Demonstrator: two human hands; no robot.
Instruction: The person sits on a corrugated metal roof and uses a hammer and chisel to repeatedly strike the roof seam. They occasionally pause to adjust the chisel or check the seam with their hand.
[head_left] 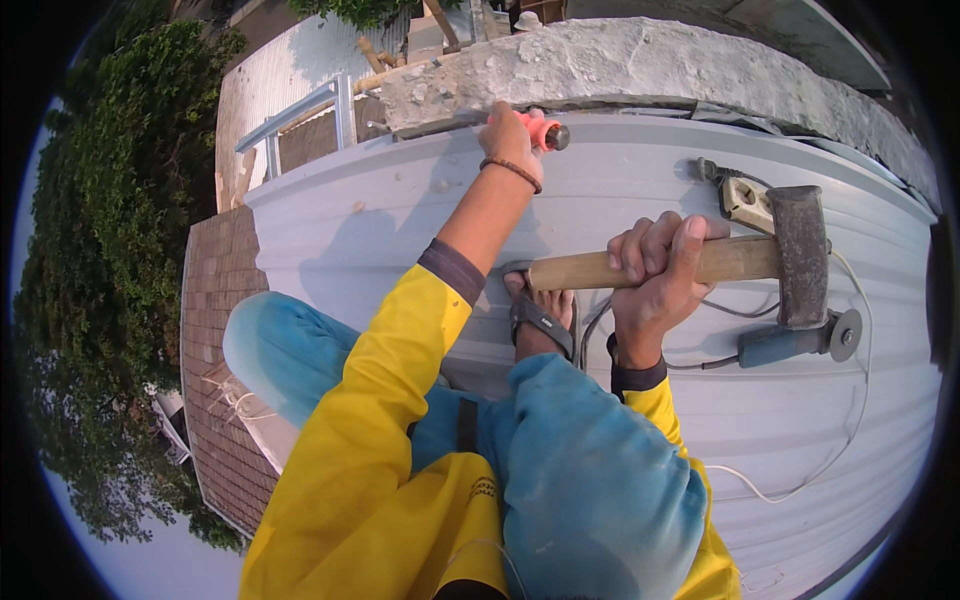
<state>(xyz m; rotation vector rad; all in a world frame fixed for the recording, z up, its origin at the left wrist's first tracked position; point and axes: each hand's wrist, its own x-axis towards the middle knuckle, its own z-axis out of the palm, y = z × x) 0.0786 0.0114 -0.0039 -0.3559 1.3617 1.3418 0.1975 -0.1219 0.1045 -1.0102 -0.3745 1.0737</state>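
Head view: the left hand [510,135] grips a chisel [545,132] with a pink guard, its tip at the concrete ledge [640,65]. The right hand [655,275] clenches the hammer [745,258] — handle horizontal, head lying right and nearer than the chisel — above the metal roof [620,185].

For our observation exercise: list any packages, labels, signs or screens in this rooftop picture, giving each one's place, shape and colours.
None can be made out. In view are only tools: a hammer in the right hand, a pink-handled chisel in the left hand, and a grinder on the grey metal roof.
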